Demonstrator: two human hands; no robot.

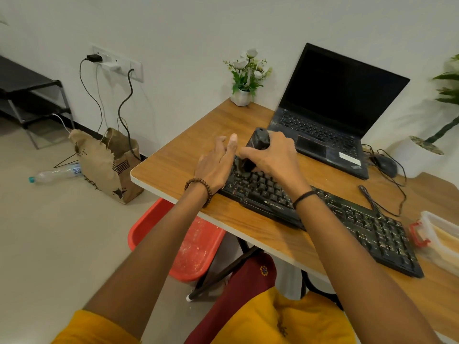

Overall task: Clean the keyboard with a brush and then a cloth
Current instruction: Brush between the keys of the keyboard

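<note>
A black keyboard (347,217) speckled with pale dust lies slantwise on the wooden desk (188,150). My right hand (273,157) grips a black brush (257,142) by its thick handle, its bristle end down on the keys at the keyboard's far left corner. My left hand (216,162) rests flat on that same left end of the keyboard, fingers straight and spread, thumb up beside the brush. No cloth is in view.
An open black laptop (330,115) stands behind the keyboard, a mouse (386,165) and cables to its right. A small potted plant (244,80) sits at the desk's back corner. A clear container with a red clip (437,234) is at the right edge. A red tub (193,247) stands under the desk.
</note>
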